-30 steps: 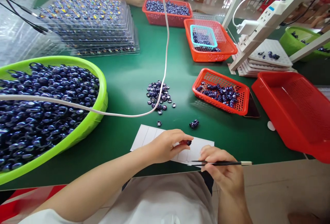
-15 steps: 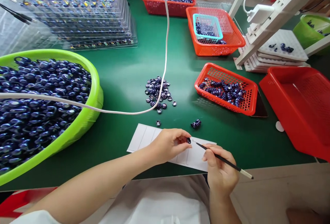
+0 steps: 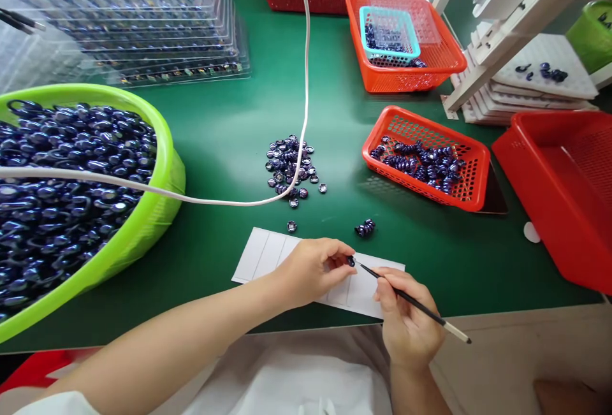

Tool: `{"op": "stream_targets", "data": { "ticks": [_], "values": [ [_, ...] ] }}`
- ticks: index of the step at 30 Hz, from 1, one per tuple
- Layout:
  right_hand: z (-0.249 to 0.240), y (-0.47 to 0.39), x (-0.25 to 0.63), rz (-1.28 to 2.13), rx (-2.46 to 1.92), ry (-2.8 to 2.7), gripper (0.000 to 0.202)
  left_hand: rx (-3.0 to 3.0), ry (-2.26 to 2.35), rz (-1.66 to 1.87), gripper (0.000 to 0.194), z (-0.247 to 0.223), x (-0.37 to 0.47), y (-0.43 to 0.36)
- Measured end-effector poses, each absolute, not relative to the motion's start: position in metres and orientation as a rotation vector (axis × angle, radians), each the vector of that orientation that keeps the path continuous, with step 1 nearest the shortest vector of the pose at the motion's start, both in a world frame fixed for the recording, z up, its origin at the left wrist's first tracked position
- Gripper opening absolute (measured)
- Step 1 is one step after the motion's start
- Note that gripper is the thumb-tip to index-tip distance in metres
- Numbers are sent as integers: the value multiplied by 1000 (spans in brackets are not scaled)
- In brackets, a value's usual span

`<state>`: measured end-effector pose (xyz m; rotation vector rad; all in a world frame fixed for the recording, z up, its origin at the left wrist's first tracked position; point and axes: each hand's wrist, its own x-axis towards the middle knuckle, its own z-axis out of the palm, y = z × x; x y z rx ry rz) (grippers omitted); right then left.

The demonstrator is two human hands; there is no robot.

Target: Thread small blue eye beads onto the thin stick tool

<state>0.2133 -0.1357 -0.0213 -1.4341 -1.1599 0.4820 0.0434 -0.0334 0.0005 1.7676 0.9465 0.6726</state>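
Note:
Between thumb and fingertips my left hand [image 3: 313, 271] pinches a small dark glossy piece [image 3: 351, 261]. My right hand [image 3: 412, 322] grips a thin black paintbrush [image 3: 415, 302] with a pale end, like a pen. Its tip points at the piece, at or very near its surface; whether they touch I cannot tell. Under both hands lies a white ruled paper strip [image 3: 253, 255]. Just beyond it are a short row of shiny dark pieces [image 3: 365, 228] and one loose round piece [image 3: 291, 226]. Farther off is a small pile of similar pieces [image 3: 287, 159].
A white cable [image 3: 215, 201] loops across the table over the pile. At left stands a full green basin [image 3: 169, 166], with stacked clear trays [image 3: 182, 39] behind. An orange basket [image 3: 377, 131] of pieces and a red bin [image 3: 549, 211] sit to the right, below a white post.
The view has shifted slightly, so the baskets and basin appear a little displaced. Both hands keep their grips, and the brush tip sits slightly closer to the piece.

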Motion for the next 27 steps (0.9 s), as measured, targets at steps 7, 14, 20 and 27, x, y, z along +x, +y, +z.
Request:
{"op": "stream_targets", "data": {
  "ticks": [7,14,20,27],
  "values": [
    [-24,-136,215,461,-1434,-1179,13,1774,954,665,15,0,44,-34],
    [-25,-138,217,490,-1459,-1223,13,1798,959,668,13,-2,44,-34],
    [-28,-139,218,474,-1466,-1235,16,1806,945,657,13,-3,45,-34],
    [-27,-138,218,493,-1478,-1245,16,1828,942,648,14,-1,44,-33]
  ]
}}
